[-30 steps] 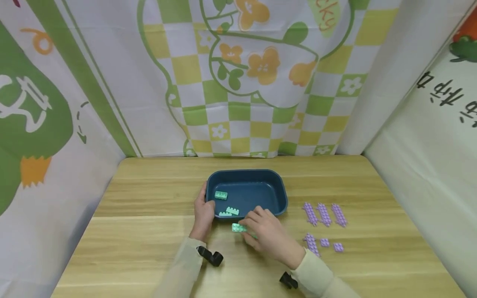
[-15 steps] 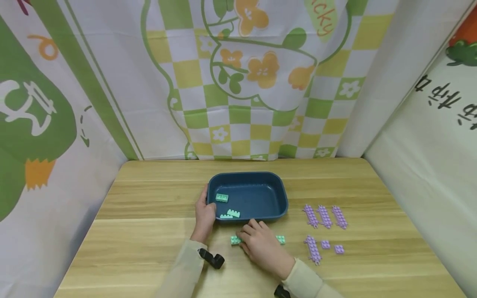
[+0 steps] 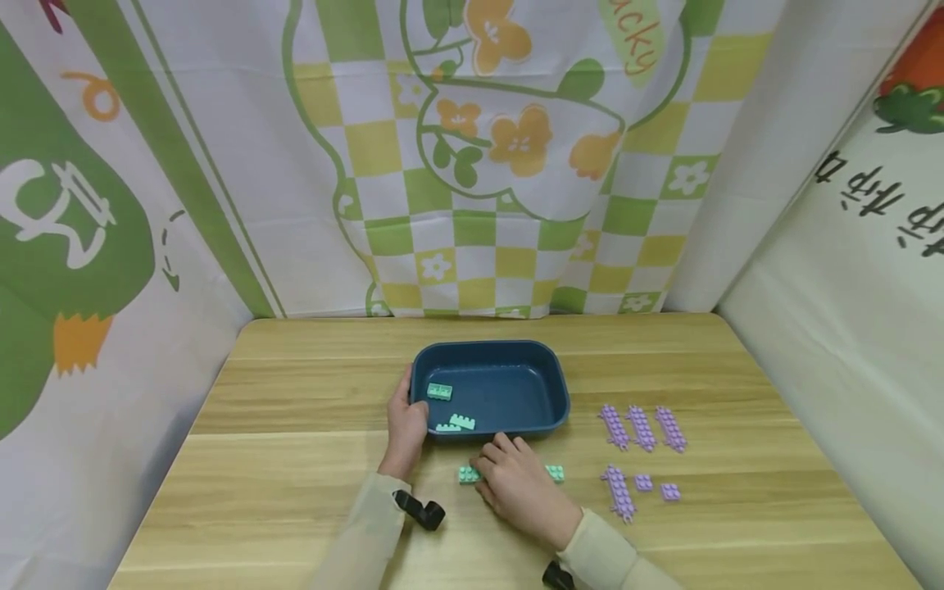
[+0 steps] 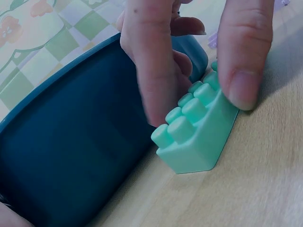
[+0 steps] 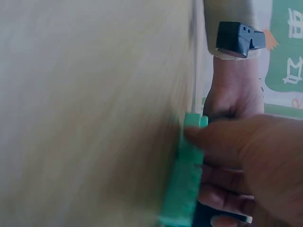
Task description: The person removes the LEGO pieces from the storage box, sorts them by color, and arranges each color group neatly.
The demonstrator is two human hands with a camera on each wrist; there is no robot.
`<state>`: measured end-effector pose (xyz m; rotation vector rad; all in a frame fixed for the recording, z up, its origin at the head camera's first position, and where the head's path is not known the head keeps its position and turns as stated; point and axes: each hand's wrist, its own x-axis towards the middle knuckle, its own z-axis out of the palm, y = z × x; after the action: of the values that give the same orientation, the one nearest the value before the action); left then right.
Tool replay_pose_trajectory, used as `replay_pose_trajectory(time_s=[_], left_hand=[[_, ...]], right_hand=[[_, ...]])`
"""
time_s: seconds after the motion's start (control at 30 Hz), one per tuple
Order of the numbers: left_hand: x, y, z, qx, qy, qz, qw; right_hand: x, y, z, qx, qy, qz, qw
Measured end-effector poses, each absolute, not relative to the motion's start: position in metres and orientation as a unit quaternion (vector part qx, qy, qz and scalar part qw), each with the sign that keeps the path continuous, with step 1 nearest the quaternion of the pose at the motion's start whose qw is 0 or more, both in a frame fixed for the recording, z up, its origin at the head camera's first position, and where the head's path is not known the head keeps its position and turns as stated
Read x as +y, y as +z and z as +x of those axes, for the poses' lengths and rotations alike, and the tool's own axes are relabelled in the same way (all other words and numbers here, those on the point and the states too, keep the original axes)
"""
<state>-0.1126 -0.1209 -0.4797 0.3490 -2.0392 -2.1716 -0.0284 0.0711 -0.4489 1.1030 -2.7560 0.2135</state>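
At the left end of a dark blue plastic box (image 3: 494,385), my left hand (image 3: 406,426) grips the wall, thumb at the rim and fingers outside. Just in front of the box, my right hand (image 3: 525,494) pinches a mint-green toy building brick (image 3: 469,474) down at the tabletop. More green studs (image 3: 555,473) show on the hand's other side; the stretch between is hidden. The left wrist view shows the brick (image 4: 189,151) studs up, between thumb and fingers. Inside the box lie a green brick (image 3: 439,392) and two lighter green pieces (image 3: 462,421) near its front wall.
On the right of the wooden table (image 3: 280,492) lie several long purple brick plates (image 3: 642,428) and two small purple bricks (image 3: 644,483). A patterned curtain (image 3: 494,246) hangs behind the table's back edge.
My right hand has lowered the green brick from near the box's front rim to the table and then stayed almost still. The left hand keeps its grip on the box.
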Motion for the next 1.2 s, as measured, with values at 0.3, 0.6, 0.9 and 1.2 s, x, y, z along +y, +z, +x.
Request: replay_pose_trajectory(time_s=[0.3,0.6,0.9,1.2], left_hand=[[-0.123,-0.475,-0.115,-0.684,-0.715,0.127,0.066],[-0.121,-0.479,-0.112,-0.680,-0.718,0.136,0.057],[-0.119,-0.482,-0.112,-0.677,-0.724,0.120,0.059],[-0.121,-0.479,-0.113,-0.680,-0.721,0.121,0.060]], right_hand=[[0.090,-0.397,-0.057,-0.900,0.241,0.332,0.149],[0.071,-0.400,-0.127,-0.941,0.162,0.277,-0.108],[0.032,-0.427,-0.141,-0.912,0.161,0.352,-0.135],[0.026,-0.438,-0.147,-0.920,0.163,0.351,-0.067]])
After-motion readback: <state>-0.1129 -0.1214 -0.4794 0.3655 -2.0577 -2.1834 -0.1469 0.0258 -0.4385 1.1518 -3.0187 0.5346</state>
